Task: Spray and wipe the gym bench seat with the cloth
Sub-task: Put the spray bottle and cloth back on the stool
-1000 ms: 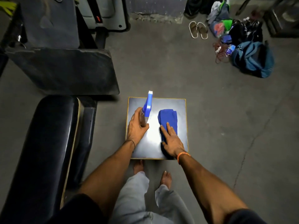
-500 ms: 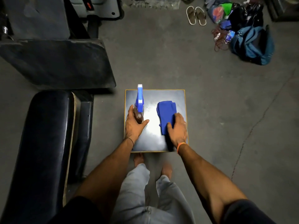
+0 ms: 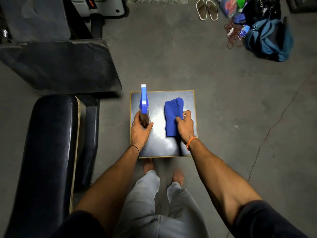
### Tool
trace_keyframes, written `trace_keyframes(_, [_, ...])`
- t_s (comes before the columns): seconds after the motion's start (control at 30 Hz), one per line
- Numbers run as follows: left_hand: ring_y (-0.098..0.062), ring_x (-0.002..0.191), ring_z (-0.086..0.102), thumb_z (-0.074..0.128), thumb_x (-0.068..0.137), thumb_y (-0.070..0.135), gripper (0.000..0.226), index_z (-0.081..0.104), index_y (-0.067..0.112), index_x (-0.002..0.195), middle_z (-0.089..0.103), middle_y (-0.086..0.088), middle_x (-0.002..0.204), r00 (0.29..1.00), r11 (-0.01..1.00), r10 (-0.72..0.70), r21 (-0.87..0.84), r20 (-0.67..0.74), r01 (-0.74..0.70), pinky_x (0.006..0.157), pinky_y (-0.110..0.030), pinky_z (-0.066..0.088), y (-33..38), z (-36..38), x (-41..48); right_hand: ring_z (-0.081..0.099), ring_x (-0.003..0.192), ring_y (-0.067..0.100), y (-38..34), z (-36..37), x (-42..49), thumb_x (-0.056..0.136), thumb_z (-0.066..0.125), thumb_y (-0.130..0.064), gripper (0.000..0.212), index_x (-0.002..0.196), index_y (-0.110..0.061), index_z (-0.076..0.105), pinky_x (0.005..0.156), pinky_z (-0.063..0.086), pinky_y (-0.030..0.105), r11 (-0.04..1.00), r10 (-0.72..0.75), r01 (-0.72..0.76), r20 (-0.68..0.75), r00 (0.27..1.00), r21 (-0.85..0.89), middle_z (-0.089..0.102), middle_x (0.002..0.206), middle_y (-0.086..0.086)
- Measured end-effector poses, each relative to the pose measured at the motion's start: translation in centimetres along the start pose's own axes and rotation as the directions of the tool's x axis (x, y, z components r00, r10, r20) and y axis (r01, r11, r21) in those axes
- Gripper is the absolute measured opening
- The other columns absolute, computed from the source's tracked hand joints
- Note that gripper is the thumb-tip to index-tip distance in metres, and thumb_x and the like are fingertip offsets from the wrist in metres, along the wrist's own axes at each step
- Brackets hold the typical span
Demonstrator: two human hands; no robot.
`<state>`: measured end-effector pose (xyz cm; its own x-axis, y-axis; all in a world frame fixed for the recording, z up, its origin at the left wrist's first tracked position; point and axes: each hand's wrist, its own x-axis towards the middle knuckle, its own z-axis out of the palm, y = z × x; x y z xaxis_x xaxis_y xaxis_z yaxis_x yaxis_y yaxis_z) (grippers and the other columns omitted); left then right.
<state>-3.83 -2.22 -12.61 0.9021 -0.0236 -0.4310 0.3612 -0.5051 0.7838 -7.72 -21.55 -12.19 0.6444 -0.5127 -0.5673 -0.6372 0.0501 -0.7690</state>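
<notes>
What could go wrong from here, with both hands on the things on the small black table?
The left hand grips the spray bottle low on its body, so it might tip or slip when lifted. The right hand pinches only an edge of the cloth, so it may unfold and drag across the table.

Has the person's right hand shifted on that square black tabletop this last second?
Yes. The right hand has slid farther from the near edge of the square black tabletop, slightly rightward, and now pinches the folded blue cloth.
</notes>
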Motion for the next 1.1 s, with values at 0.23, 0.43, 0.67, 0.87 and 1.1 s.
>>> trace_keyframes(0.23, [-0.026,0.133,0.057,0.074,0.082,0.045,0.084,0.036,0.024,0.153,0.057,-0.002,0.147,0.999,1.0,0.027,0.003,-0.017,-0.027,0.113,-0.049,0.046,0.1,0.4,0.1,0.066,0.089,0.029,-0.4,-0.5,-0.7,0.088,0.062,-0.021,0.033,0.116,-0.022,0.044,0.071,0.055,0.041,0.994,0.027,-0.024,-0.026,0.999,0.104,0.065,0.115,0.014])
trace_keyframes(0.43, [-0.027,0.135,0.055,0.079,0.083,0.031,0.082,0.037,0.019,0.153,0.056,-0.005,0.148,1.0,0.998,0.014,0.057,-0.012,-0.013,0.115,-0.046,0.044,-0.7,0.4,0.6,0.068,0.091,0.022,0.0,-0.2,-2.0,0.094,0.062,-0.002,0.036,0.121,-0.022,0.048,0.073,0.057,0.032,0.93,0.064,-0.101,0.114,0.991,0.355,0.068,0.113,0.006])
trace_keyframes(0.67, [-0.03,0.145,0.043,0.076,0.089,0.025,0.088,0.026,0.015,0.16,0.037,-0.008,0.163,0.995,0.991,-0.099,0.088,0.011,0.098,0.121,-0.046,0.036,-2.2,-0.1,-0.1,0.068,0.086,0.023,3.6,0.5,-1.5,0.088,0.068,0.004,0.035,0.109,-0.02,0.054,0.064,0.065,0.035,0.947,0.314,-0.319,0.095,0.945,0.044,0.063,0.119,0.012])
trace_keyframes(0.87, [-0.03,0.13,0.059,0.072,0.093,0.017,0.079,0.029,0.01,0.159,0.038,-0.009,0.161,0.986,0.977,-0.159,0.151,0.044,0.15,0.113,-0.039,0.044,-3.5,-0.6,-1.4,0.069,0.098,0.024,3.5,0.6,-0.9,0.089,0.055,0.009,0.031,0.098,-0.021,0.059,0.076,0.065,0.037,0.958,0.236,-0.229,-0.017,0.972,0.171,0.068,0.115,0.013])
trace_keyframes(1.1, [-0.034,0.134,0.054,0.072,0.091,0.021,0.077,0.034,0.007,0.156,0.04,-0.013,0.158,0.981,0.949,-0.175,0.282,0.088,0.144,0.116,-0.042,0.04,-4.9,-0.9,-3.3,0.065,0.112,0.034,4.0,-1.6,-2.1,0.086,0.06,-0.005,0.043,0.128,-0.012,0.06,0.096,0.056,0.042,0.965,0.065,-0.08,-0.068,0.996,-0.249,0.064,0.128,0.012])
